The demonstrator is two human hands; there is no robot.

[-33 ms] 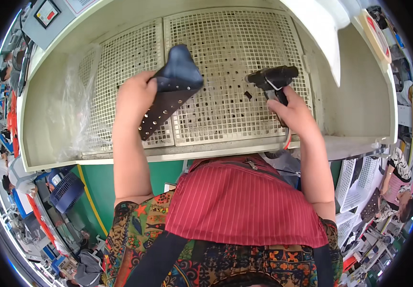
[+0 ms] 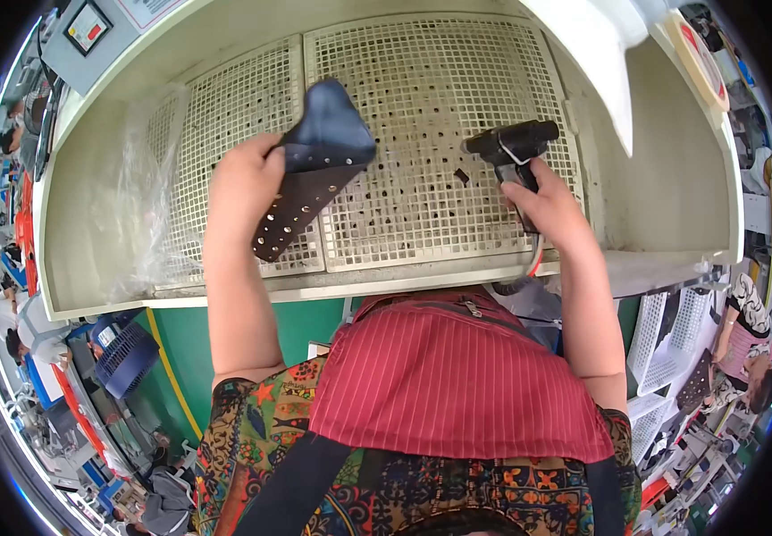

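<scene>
My left hand (image 2: 245,183) pinches the edge of a dark, studded leather-like piece (image 2: 331,129) between thumb and fingers. Its smooth bluish-black upper part bends over, while the brown-black lower part carries rows of shiny metal studs. The piece is held above a cream grid panel (image 2: 404,241). On the right, my right hand (image 2: 547,201) is wrapped around the grip of a black pistol-shaped gun (image 2: 524,140). Its nozzle points left toward the piece, a short distance away. A cord or hose with a red part runs down from its grip. Some fingers are hidden behind the handle.
The grid panels sit in a cream, high-walled booth (image 2: 73,223). A small black scrap (image 2: 461,176) lies on the grid. Clear plastic film (image 2: 149,196) hangs along the left wall. A blue fan (image 2: 125,357) stands outside at lower left, white baskets (image 2: 672,339) at right; other people work farther off.
My left hand and the studded piece have shifted slightly left. The gun in my right hand stays nearly where it was.
</scene>
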